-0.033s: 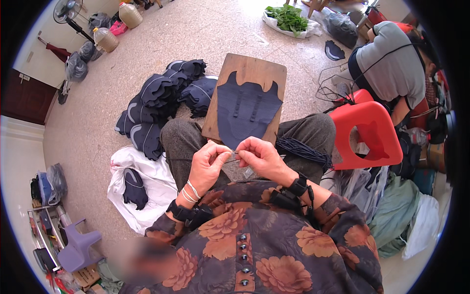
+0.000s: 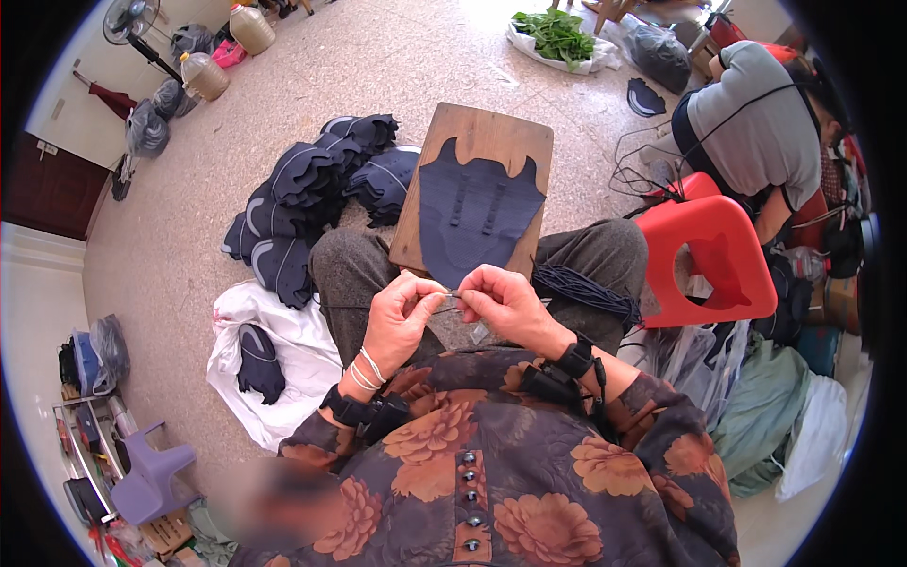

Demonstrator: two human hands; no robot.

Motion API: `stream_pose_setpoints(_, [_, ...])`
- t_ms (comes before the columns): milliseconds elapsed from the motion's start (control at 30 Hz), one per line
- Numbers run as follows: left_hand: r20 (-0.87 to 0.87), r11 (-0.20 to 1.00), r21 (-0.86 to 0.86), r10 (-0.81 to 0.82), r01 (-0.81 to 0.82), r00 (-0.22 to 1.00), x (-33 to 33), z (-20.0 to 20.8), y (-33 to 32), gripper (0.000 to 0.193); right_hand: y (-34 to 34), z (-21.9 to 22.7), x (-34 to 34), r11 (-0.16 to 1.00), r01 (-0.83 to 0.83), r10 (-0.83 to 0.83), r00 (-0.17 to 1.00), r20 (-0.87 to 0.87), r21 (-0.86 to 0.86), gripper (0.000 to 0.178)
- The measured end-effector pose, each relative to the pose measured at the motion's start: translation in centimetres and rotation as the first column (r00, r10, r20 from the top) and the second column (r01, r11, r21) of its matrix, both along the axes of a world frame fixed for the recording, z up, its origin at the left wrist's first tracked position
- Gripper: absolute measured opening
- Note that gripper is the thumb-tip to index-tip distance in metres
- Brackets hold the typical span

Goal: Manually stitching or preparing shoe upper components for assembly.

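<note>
My left hand (image 2: 406, 310) and my right hand (image 2: 496, 300) meet in front of me, each closed in a pinch, fingertips almost touching. A thin dark cord (image 2: 357, 306) trails out to the left of my left hand, and its part between the fingertips is too small to see clearly. Just beyond the fingers a dark navy cut piece (image 2: 480, 210) with two rows of slots lies flat on a wooden board (image 2: 463, 121). A bundle of dark cords (image 2: 590, 295) rests on my right thigh.
Stacks of dark cut pieces (image 2: 307, 175) lie left of the board. A white sack (image 2: 300, 326) with one dark piece (image 2: 260, 364) is nearer. At right stand a red stool (image 2: 661, 255) and a bent-over person (image 2: 756, 118). Green leaves (image 2: 556, 38) sit at the back.
</note>
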State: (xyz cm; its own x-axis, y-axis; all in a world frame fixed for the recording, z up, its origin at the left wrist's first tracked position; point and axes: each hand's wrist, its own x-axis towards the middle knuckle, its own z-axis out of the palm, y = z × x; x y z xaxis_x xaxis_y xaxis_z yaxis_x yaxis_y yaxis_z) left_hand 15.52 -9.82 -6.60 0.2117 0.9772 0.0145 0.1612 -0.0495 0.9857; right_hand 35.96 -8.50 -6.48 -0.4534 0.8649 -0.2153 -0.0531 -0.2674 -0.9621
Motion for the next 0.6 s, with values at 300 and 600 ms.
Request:
stream_pose_setpoints(300, [-0.033,1.0,0.011,0.007,-0.007,0.999,-0.1,0.3,-0.3,0.004,-0.2,-0.1,0.0,1.0,0.004,-0.005,1.0,0.03,0.022,0.01])
stream_pose_setpoints(600, [-0.121,1.0,0.001,-0.005,0.005,0.993,0.2,1.1,-0.5,0.004,-0.5,-0.7,0.2,1.0,-0.014,0.013,0.999,0.052,0.027,0.01])
